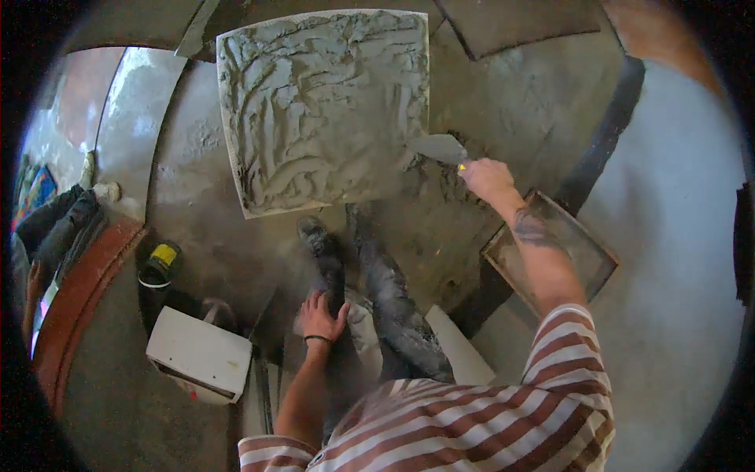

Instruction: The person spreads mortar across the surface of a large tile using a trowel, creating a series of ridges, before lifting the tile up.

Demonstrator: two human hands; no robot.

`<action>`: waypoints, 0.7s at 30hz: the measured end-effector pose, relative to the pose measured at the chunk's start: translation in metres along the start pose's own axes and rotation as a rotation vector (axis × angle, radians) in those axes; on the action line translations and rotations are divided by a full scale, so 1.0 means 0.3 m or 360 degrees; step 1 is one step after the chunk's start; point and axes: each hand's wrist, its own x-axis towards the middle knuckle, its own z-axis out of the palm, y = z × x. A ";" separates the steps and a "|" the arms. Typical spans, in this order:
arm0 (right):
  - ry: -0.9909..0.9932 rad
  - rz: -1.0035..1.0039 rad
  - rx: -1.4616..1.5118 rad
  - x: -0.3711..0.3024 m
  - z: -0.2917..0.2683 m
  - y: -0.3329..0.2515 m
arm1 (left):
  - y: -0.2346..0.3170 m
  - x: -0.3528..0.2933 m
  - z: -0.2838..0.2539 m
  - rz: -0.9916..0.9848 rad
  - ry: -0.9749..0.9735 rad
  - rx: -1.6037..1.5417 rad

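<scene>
A trowel point(437, 147) is gripped by its handle in my right hand point(489, 182), its blade reaching left to the right edge of a square slab point(338, 110). Wet grey mortar with ridges and swirls covers the slab's upper face; the lower right part looks smoother. Some loose mortar point(450, 177) lies on the floor just under the blade. My left hand point(323, 316) rests on my left leg near the knee, fingers spread, holding nothing.
A shallow wood-framed tray point(605, 259) lies under my right forearm. At left stand a white box-like container point(200, 350) and a dark tub with a yellow label point(161, 263). A person's dark-clothed legs point(59, 224) show at the far left, beyond a reddish-brown edge point(94, 291).
</scene>
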 end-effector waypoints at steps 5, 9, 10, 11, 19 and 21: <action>-0.0071 -0.0185 -0.0146 0.000 0.006 -0.006 | 0.028 0.010 -0.016 0.0020 0.0000 0.0030; -0.0037 -0.0141 -0.0346 0.162 -0.172 0.045 | 0.043 0.016 -0.011 -0.0018 0.0001 0.0083; 0.0113 -0.0135 -0.0362 0.203 -0.204 0.083 | 0.061 0.030 -0.013 -0.0005 -0.0004 0.0080; 0.0252 -0.0156 -0.0367 0.215 -0.233 0.071 | 0.064 0.024 -0.027 -0.0035 -0.0051 0.0038; -0.0138 -0.0318 -0.0478 0.144 -0.221 -0.008 | 0.058 0.011 -0.031 -0.0067 -0.0072 -0.0035; -0.0076 -0.0259 -0.0569 0.218 -0.234 0.047 | 0.059 0.018 -0.023 -0.0071 -0.0062 0.0008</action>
